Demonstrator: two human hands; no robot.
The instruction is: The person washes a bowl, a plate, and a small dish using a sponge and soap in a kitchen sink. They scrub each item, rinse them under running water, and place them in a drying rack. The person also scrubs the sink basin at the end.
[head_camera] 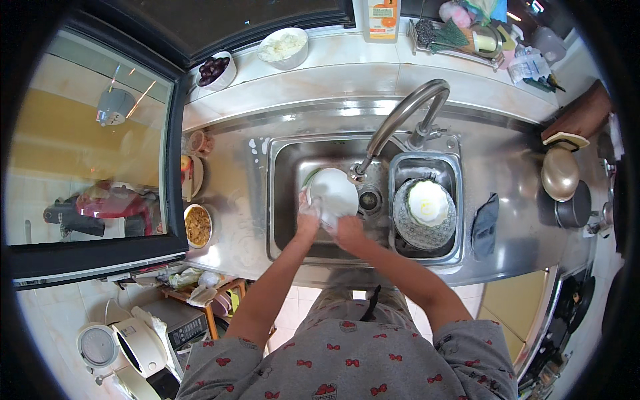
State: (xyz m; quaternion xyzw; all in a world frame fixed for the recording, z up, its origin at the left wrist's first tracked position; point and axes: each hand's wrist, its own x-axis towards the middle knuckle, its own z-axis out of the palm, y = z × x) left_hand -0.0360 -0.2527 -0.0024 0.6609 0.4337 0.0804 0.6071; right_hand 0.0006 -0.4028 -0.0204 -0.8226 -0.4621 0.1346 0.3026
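Over the large basin of a steel sink (292, 240), my left hand (308, 218) is closed on a white sudsy cloth or sponge at the left rim of a white bowl or plate (336, 187). My right hand (348, 231) is at the lower edge of that dish, its fingers on the same whitish, blurred thing. Which hand bears the dish's weight cannot be told. A green-rimmed dish shows partly behind it. The arched faucet (400, 115) reaches over the basin, its spout right of the dish. In the smaller right basin a scalloped white dish (428, 202) rests on a patterned grey plate (425, 235).
A grey cloth (485, 225) lies right of the sink. A bowl of brown food (197, 226) stands at the left, under the open window frame (175, 150). On the ledge are a bowl of dark fruit (215, 71), a white bowl (284, 48) and a bottle (381, 21).
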